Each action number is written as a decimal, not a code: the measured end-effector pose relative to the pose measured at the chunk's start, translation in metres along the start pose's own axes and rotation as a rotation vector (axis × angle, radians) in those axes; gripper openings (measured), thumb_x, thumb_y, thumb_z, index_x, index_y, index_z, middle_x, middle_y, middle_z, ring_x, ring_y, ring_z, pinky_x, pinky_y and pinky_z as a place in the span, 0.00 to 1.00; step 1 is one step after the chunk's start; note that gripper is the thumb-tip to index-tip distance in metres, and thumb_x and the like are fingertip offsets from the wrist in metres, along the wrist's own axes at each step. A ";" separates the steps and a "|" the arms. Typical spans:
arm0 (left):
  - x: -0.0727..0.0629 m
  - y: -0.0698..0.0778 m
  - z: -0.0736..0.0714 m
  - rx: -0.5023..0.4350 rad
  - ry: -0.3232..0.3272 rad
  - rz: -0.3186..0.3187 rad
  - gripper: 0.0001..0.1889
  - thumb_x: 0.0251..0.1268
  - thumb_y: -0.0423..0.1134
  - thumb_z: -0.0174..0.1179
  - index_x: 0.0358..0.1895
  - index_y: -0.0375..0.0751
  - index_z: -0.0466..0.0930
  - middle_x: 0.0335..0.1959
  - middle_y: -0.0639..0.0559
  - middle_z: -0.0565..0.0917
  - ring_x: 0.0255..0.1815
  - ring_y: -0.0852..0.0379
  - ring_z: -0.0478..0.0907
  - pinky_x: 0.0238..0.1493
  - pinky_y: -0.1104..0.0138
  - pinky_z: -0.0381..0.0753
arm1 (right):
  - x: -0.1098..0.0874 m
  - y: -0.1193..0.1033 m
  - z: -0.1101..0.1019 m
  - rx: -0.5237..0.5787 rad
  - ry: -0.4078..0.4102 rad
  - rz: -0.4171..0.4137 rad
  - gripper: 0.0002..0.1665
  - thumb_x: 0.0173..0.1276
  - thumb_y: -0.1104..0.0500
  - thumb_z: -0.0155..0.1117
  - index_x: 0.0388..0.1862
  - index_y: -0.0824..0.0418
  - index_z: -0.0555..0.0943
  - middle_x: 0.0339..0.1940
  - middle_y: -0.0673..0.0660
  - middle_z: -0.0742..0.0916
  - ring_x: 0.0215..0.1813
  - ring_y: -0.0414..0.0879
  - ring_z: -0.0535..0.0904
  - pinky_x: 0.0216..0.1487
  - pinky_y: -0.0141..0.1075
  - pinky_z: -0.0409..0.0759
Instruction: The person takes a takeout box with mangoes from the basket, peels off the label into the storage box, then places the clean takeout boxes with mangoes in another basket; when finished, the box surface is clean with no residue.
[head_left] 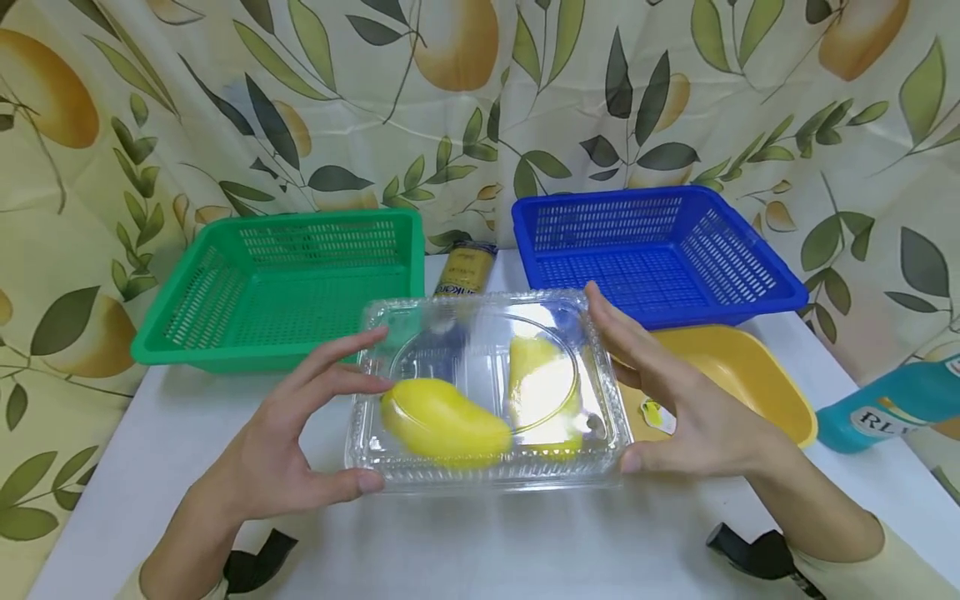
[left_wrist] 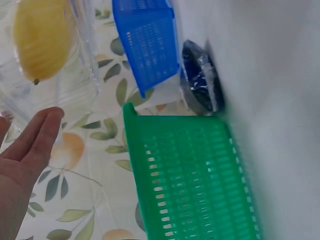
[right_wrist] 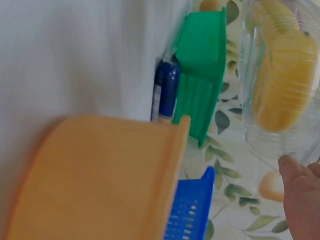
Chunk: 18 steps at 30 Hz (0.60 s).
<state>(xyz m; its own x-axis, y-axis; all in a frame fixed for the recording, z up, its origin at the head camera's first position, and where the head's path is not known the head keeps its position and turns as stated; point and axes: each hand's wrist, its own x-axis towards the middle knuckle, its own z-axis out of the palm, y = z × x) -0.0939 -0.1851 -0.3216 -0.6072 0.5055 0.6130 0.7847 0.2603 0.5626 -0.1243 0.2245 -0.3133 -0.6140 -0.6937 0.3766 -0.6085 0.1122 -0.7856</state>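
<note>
A clear plastic clamshell container (head_left: 450, 358) is held up over the table between both hands, its lid down. Inside lie two yellow mangoes: one mango (head_left: 444, 421) on the left, and a second mango (head_left: 543, 400) on the right, partly washed out by glare. My left hand (head_left: 262, 454) grips the container's left side, thumb at the front corner and fingers along the edge. At the opposite side my right hand (head_left: 697, 417) holds it with the thumb near the front corner and fingers at the back. Both wrist views show the container raised clear of the table.
Behind the container stand a green basket (head_left: 300, 360) on the left and a blue basket (head_left: 667, 317) on the right, with a gold-and-blue packet (head_left: 467, 268) between them. A yellow basin (head_left: 738, 367) sits behind my right hand. A teal bottle (head_left: 847, 417) leans in at far right.
</note>
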 end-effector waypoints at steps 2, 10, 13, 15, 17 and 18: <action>0.007 -0.001 -0.001 0.004 0.016 -0.007 0.34 0.57 0.59 0.75 0.60 0.41 0.81 0.76 0.37 0.67 0.77 0.41 0.65 0.75 0.59 0.65 | 0.003 0.000 -0.005 0.006 0.000 0.002 0.71 0.60 0.50 0.81 0.85 0.63 0.41 0.87 0.61 0.42 0.87 0.54 0.42 0.74 0.32 0.64; 0.036 -0.005 0.001 0.043 0.004 -0.117 0.38 0.54 0.63 0.75 0.64 0.46 0.80 0.84 0.50 0.54 0.82 0.48 0.57 0.70 0.44 0.71 | 0.016 0.001 -0.028 0.059 0.037 0.007 0.76 0.52 0.59 0.85 0.86 0.59 0.40 0.87 0.58 0.42 0.86 0.54 0.44 0.74 0.28 0.63; 0.044 -0.010 0.003 0.008 0.001 -0.141 0.40 0.52 0.56 0.79 0.68 0.45 0.76 0.85 0.53 0.51 0.80 0.49 0.60 0.69 0.54 0.76 | 0.018 0.002 -0.037 0.054 0.051 -0.026 0.77 0.46 0.67 0.85 0.85 0.61 0.42 0.87 0.61 0.44 0.86 0.53 0.46 0.75 0.27 0.63; 0.050 -0.013 0.005 -0.033 0.006 -0.148 0.42 0.54 0.54 0.79 0.71 0.44 0.74 0.85 0.53 0.50 0.80 0.49 0.62 0.70 0.59 0.76 | 0.019 0.003 -0.042 0.053 0.060 -0.057 0.77 0.44 0.72 0.84 0.85 0.63 0.43 0.87 0.62 0.44 0.86 0.54 0.47 0.74 0.28 0.64; 0.057 -0.016 0.007 -0.056 0.004 -0.139 0.43 0.56 0.58 0.76 0.72 0.43 0.71 0.85 0.52 0.49 0.80 0.47 0.62 0.70 0.58 0.74 | 0.021 0.004 -0.049 0.060 0.078 -0.078 0.77 0.40 0.75 0.83 0.84 0.65 0.45 0.87 0.64 0.46 0.86 0.55 0.49 0.74 0.29 0.65; 0.060 -0.017 0.008 -0.062 0.000 -0.134 0.44 0.57 0.60 0.74 0.73 0.43 0.71 0.85 0.51 0.49 0.80 0.47 0.62 0.70 0.57 0.74 | 0.022 0.005 -0.052 0.064 0.092 -0.081 0.77 0.40 0.76 0.83 0.84 0.66 0.47 0.86 0.64 0.47 0.85 0.55 0.50 0.73 0.29 0.66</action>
<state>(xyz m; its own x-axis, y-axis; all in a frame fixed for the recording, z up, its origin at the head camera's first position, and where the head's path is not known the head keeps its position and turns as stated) -0.1424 -0.1526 -0.2986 -0.7060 0.4697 0.5300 0.6873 0.2741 0.6727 -0.1668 0.2469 -0.2835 -0.6095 -0.6301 0.4811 -0.6266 0.0110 -0.7793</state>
